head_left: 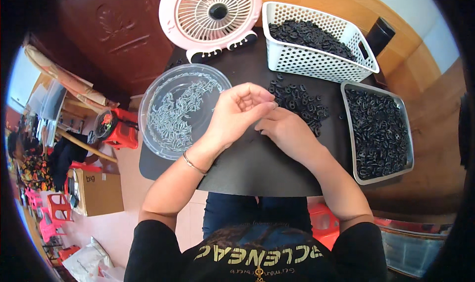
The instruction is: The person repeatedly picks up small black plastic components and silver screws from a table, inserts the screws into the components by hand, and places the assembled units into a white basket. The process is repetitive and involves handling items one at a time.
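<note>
My left hand (241, 108), a bracelet on its wrist, is raised over the table with its fingers curled and the thumb pressed toward the fingertips. Against it, my right hand (287, 132) is closed in a pinch, the fingertips of both meeting. Whatever lies between them is too small or hidden to make out. A clear round tub (143, 114) of small silver metal pins (170, 116) stands by my left hand. Just beyond my right hand lies a loose pile of small black oval pieces with holes (302, 101).
A white perforated basket (316, 64) and a metal tray (357, 175), both full of black pieces, stand at the far right and right. Behind the tub is a pink fan (170, 19). A black cylinder (380, 37) stands behind the basket. A cardboard box (101, 193) is on the left floor.
</note>
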`<action>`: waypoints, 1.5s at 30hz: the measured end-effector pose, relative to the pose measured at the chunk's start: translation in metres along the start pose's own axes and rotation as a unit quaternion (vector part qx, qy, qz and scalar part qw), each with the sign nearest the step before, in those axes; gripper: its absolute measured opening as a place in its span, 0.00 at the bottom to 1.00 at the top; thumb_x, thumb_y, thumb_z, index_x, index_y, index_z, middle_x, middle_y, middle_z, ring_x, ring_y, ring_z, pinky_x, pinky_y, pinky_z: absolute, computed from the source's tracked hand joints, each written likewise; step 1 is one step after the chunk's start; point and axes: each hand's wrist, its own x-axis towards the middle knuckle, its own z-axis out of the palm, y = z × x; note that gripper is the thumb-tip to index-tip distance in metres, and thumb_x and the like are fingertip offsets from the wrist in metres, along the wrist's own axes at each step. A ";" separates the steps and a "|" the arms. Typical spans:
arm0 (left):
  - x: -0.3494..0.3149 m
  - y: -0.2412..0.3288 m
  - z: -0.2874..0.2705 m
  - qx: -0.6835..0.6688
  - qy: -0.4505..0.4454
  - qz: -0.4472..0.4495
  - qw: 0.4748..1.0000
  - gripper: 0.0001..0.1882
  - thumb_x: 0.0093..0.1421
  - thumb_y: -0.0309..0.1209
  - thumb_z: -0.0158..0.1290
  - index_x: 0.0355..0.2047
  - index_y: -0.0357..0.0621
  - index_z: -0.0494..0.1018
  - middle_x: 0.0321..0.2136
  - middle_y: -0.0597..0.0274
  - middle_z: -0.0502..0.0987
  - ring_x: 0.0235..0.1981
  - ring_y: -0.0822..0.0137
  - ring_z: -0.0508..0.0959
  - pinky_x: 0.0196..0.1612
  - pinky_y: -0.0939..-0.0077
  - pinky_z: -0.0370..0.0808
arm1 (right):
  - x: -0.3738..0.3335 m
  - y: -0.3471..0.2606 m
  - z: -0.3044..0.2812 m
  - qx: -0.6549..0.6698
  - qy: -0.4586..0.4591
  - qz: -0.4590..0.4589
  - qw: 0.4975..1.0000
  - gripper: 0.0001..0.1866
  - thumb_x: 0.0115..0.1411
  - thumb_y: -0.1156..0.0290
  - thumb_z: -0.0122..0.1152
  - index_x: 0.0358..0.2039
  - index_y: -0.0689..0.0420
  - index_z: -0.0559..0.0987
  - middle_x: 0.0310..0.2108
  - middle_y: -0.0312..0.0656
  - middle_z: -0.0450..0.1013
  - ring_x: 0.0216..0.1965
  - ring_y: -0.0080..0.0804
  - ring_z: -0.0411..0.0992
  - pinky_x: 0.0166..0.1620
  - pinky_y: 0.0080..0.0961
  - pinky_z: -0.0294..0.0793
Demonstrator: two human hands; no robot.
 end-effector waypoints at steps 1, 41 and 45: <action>-0.001 -0.002 0.000 0.001 0.007 -0.004 1.000 0.07 0.51 0.19 0.52 0.32 0.35 0.71 0.29 0.61 0.75 0.31 0.76 0.75 0.36 0.85 0.71 | 0.002 -0.002 0.000 -0.007 -0.001 -0.001 1.000 0.08 0.44 0.75 0.54 0.28 0.58 0.74 0.27 0.41 0.69 0.33 0.36 0.68 0.35 0.30 0.69; -0.001 -0.028 -0.003 -0.102 0.044 -0.063 0.992 0.09 0.52 0.21 0.53 0.35 0.39 0.69 0.28 0.65 0.74 0.32 0.79 0.74 0.37 0.87 0.71 | -0.008 0.004 -0.009 0.421 0.227 0.187 0.858 0.09 0.50 0.81 0.57 0.34 0.62 0.75 0.29 0.38 0.72 0.31 0.20 0.71 0.35 0.16 0.71; -0.002 -0.028 -0.003 -0.102 0.045 -0.063 0.992 0.09 0.52 0.21 0.53 0.35 0.40 0.69 0.28 0.66 0.74 0.31 0.79 0.73 0.37 0.88 0.70 | -0.007 0.003 -0.009 0.407 0.223 0.187 0.866 0.09 0.50 0.80 0.57 0.34 0.61 0.75 0.29 0.38 0.73 0.30 0.20 0.71 0.35 0.16 0.71</action>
